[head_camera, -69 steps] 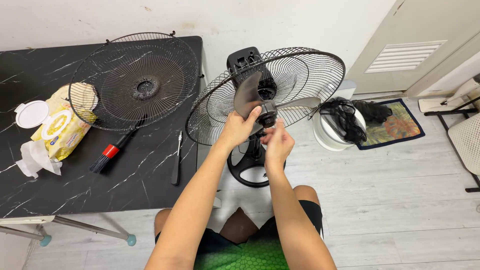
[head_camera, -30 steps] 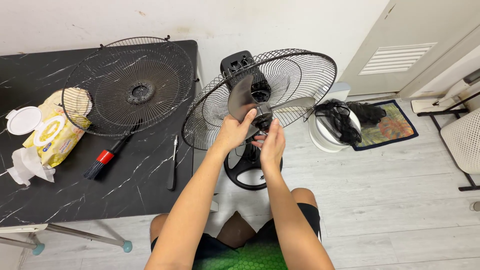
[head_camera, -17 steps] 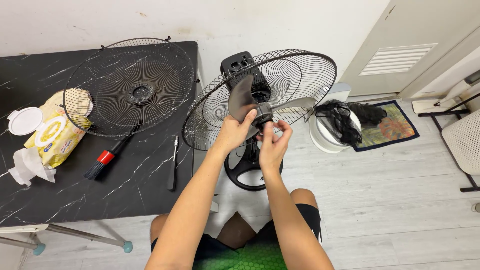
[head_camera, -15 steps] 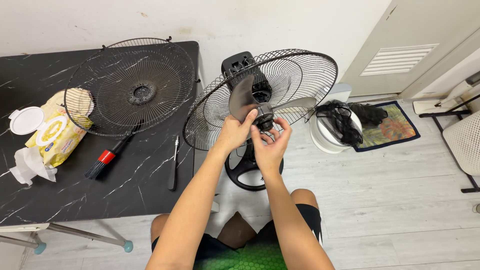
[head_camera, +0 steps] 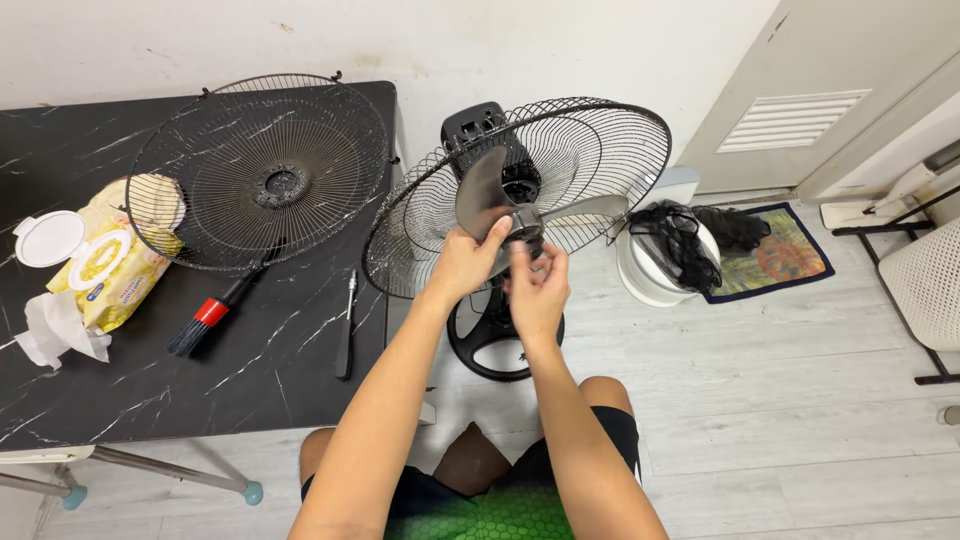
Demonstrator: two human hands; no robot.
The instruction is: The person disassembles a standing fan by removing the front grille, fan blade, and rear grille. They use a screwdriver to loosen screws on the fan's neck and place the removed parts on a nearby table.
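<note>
Bracing the grey translucent plastic fan blade (head_camera: 487, 195) with the left hand (head_camera: 462, 265) so it is not spinning, the person is pinching the small black hub cap (head_camera: 527, 232) at the blade's centre, inside the black wire rear guard (head_camera: 610, 130), with the right hand (head_camera: 537, 290).

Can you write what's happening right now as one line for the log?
left hand: holding fan blade | right hand: fingers on blade hub | rear grille: on fan | front grille: on table
</note>
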